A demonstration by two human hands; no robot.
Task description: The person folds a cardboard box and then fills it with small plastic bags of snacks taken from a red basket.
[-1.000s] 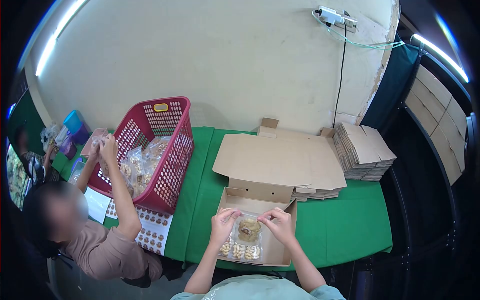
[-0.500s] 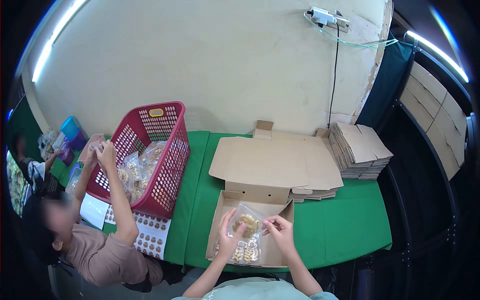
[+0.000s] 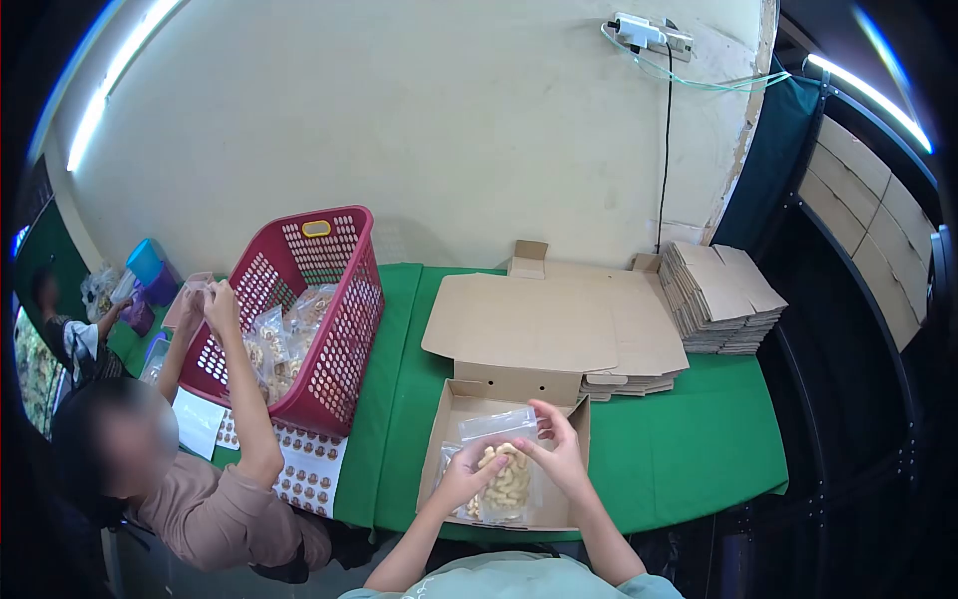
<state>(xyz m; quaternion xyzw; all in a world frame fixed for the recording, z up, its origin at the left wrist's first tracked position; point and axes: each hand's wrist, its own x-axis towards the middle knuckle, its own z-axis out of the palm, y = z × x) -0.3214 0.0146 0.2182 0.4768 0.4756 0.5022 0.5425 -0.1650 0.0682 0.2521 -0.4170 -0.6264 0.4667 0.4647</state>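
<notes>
At the left, a co-worker in a brown short-sleeved shirt (image 3: 215, 509) sits with both forearms raised and hands (image 3: 207, 299) together, fingers bent; what they hold is too small to tell. Beside them stands a dark-red perforated plastic basket (image 3: 344, 354) with clear bags of pale pieces inside, and a white sheet of round brown stickers (image 3: 309, 474) lies below it.

Further right, the person's left forearm rises from the lower edge, and the left hand (image 3: 465, 479) is partly closed, its thumb across the front of a clear flat plastic bag (image 3: 507, 486) and most of its fingers hidden. The bag is between the two hands, tilted over an open brown cardboard box (image 3: 481, 407). Pale, curved, nut-like pieces fill its lower part; its upper band is transparent and holds none. More bagged pieces (image 3: 471, 508) show beneath, in the box's left side.

The right hand (image 3: 561, 454) curls loosely at the bag's upper right edge, thumb across the front, forefinger bent above. Behind the box lie flat brown cardboard blanks (image 3: 529, 319), with a neat stack of folded cardboard (image 3: 723, 299) at their right, all on a green cloth (image 3: 699, 429).
</notes>
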